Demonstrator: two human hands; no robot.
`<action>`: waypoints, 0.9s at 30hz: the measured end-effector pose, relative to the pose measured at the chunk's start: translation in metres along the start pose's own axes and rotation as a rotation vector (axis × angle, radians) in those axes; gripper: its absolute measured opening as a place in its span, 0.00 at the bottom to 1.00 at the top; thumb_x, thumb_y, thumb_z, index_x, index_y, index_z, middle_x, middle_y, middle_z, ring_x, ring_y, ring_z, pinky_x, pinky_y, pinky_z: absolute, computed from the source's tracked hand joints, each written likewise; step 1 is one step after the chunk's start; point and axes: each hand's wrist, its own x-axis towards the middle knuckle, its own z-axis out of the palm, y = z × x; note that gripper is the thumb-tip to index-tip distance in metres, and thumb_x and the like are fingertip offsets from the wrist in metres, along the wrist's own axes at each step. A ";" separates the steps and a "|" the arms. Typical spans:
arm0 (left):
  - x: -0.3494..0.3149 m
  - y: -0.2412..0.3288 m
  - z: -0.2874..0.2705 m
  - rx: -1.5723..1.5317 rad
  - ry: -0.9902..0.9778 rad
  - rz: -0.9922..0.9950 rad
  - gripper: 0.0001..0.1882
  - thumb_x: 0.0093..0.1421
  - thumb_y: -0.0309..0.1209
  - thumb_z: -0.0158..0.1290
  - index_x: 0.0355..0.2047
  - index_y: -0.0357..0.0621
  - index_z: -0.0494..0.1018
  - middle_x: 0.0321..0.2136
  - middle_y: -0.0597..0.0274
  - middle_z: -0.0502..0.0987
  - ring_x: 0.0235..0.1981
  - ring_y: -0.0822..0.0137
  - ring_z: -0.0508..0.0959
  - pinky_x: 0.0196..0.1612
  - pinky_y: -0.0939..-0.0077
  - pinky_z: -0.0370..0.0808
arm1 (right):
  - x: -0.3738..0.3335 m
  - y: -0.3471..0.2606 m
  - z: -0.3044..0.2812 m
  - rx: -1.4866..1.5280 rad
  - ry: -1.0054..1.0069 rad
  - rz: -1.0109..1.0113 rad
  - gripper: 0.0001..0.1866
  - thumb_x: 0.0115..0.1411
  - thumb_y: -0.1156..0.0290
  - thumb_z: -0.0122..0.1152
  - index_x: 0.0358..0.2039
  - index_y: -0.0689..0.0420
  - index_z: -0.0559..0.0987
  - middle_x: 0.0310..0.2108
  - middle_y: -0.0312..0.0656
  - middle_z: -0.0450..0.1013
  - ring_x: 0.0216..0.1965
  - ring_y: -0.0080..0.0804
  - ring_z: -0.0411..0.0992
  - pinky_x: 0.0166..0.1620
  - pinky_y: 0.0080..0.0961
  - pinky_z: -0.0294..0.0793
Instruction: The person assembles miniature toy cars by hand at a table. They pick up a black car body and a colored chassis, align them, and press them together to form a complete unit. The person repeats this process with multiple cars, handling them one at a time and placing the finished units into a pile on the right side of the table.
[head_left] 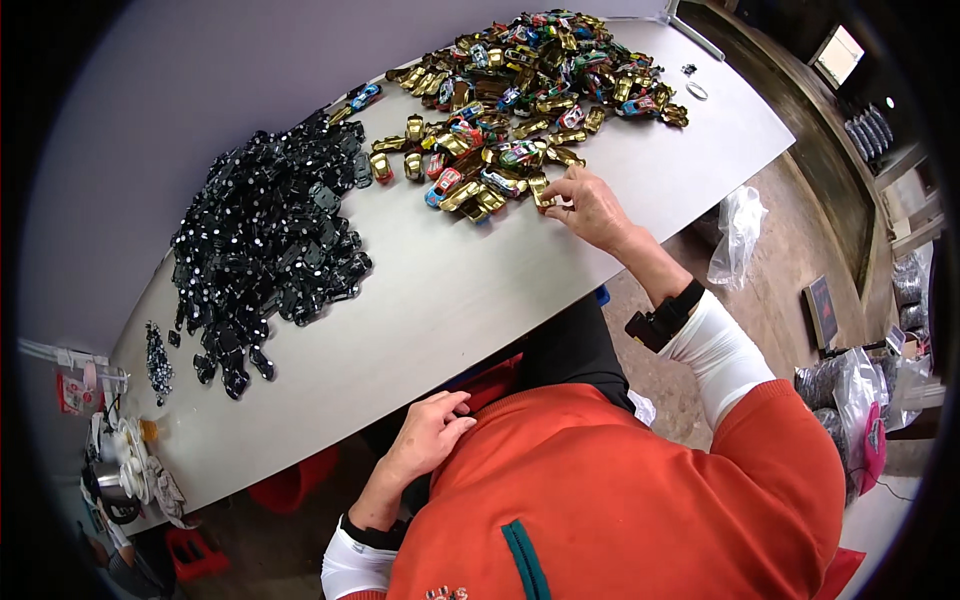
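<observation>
My right hand point(592, 208) is at the near edge of a large heap of toy car body shells point(530, 75). Its thumb and fingertips are closed on a gold toy car shell point(540, 189) at the table surface. Many shells in the heap are shiny gold, others painted red, blue, green or white. Near the front edge of the table, before my lap, my left hand point(430, 437) hangs with loosely bent fingers, thumb and forefinger apart, nothing visible in it.
Left on the grey table point(420, 300) lies a big heap of black car base parts point(270, 220), beside a small pile of tiny shiny pieces point(158, 362). A white ring point(697, 90) lies far right. A red stool point(195, 553) and a clear plastic bag point(738, 237) are below.
</observation>
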 end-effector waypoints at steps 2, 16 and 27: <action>0.000 0.008 -0.003 -0.200 -0.001 -0.080 0.14 0.55 0.21 0.52 0.42 0.30 0.72 0.30 0.55 0.77 0.24 0.73 0.77 0.24 0.82 0.73 | 0.001 0.007 0.003 0.019 -0.072 0.016 0.03 0.49 0.76 0.64 0.27 0.56 0.81 0.25 0.40 0.69 0.29 0.30 0.70 0.33 0.26 0.69; 0.147 0.031 -0.034 -1.448 0.261 -0.076 0.13 0.57 0.30 0.56 0.40 0.37 0.71 0.31 0.56 0.77 0.30 0.67 0.77 0.33 0.76 0.75 | -0.020 -0.085 0.038 1.180 -0.203 0.291 0.02 0.57 0.75 0.58 0.31 0.59 0.77 0.22 0.31 0.69 0.17 0.14 0.62 0.19 0.11 0.59; 0.089 -0.007 -0.059 -0.061 0.879 0.023 0.14 0.38 0.25 0.67 0.27 0.35 0.76 0.21 0.65 0.68 0.21 0.72 0.67 0.25 0.77 0.67 | 0.030 -0.087 0.063 0.258 -0.127 -0.327 0.07 0.46 0.82 0.60 0.28 0.60 0.77 0.27 0.43 0.72 0.28 0.40 0.71 0.30 0.30 0.69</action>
